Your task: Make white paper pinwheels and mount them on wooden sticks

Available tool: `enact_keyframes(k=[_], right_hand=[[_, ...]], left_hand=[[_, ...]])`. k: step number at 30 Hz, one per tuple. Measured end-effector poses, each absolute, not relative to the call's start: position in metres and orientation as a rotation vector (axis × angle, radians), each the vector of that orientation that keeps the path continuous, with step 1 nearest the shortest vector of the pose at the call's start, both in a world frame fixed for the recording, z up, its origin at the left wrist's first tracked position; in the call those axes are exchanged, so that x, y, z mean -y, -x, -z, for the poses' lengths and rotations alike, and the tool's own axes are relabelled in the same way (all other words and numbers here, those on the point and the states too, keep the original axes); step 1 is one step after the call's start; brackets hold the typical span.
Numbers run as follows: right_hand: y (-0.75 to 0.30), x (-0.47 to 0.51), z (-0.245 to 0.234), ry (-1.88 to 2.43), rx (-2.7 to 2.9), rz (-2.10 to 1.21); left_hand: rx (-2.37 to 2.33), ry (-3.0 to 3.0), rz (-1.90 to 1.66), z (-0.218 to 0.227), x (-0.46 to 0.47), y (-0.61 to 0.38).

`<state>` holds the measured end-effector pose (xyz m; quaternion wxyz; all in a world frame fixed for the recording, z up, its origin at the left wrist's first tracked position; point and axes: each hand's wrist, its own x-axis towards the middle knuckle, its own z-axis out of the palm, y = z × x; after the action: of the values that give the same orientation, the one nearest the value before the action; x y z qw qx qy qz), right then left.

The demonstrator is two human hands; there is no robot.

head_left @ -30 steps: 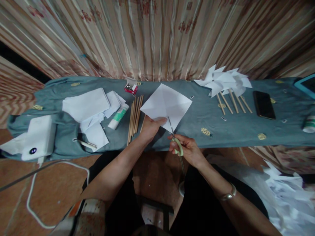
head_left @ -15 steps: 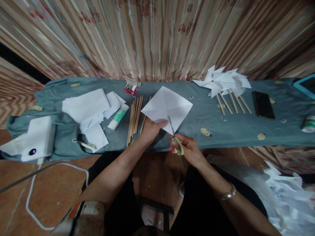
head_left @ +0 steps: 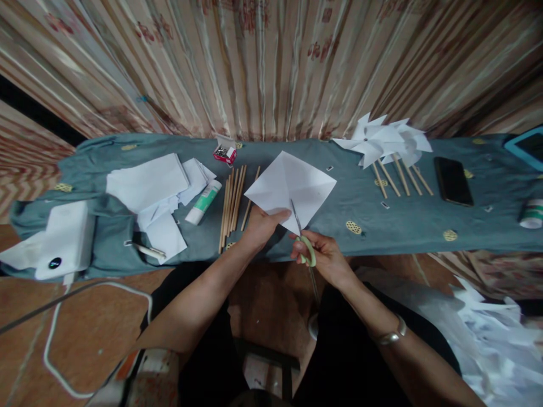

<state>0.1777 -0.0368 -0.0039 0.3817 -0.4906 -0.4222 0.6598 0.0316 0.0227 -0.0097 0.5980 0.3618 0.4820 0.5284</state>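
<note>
The left hand (head_left: 263,225) pinches the white sheet (head_left: 292,182) by its near-left edge over the desk (head_left: 407,229). The right hand (head_left: 326,253), just below the near corner, grips green-handled scissors (head_left: 311,252), blades at the paper.

Left forearm (head_left: 199,299) extends forward and inward; left grip (head_left: 259,227) is pinched, thumb (head_left: 279,216) pointing right. Right forearm (head_left: 369,311) angles forward and inward; right grip (head_left: 324,251) has fingers (head_left: 298,249) curled. Both grips are near each other, not touching.
</note>
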Motion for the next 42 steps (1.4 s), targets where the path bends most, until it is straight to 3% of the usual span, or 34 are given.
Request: enact_keyframes(k=[31,42], right_hand=[[-0.174,0.037,0.004,1.264,1.126,-1.629],[-0.209,0.039,-0.009,1.231,1.338,-1.916]], left_hand=[[-1.068,-0.826,-1.234,0.008,-0.020,-0.031],[-1.020,-0.784,-1.401,0.009,-0.037,-0.012]])
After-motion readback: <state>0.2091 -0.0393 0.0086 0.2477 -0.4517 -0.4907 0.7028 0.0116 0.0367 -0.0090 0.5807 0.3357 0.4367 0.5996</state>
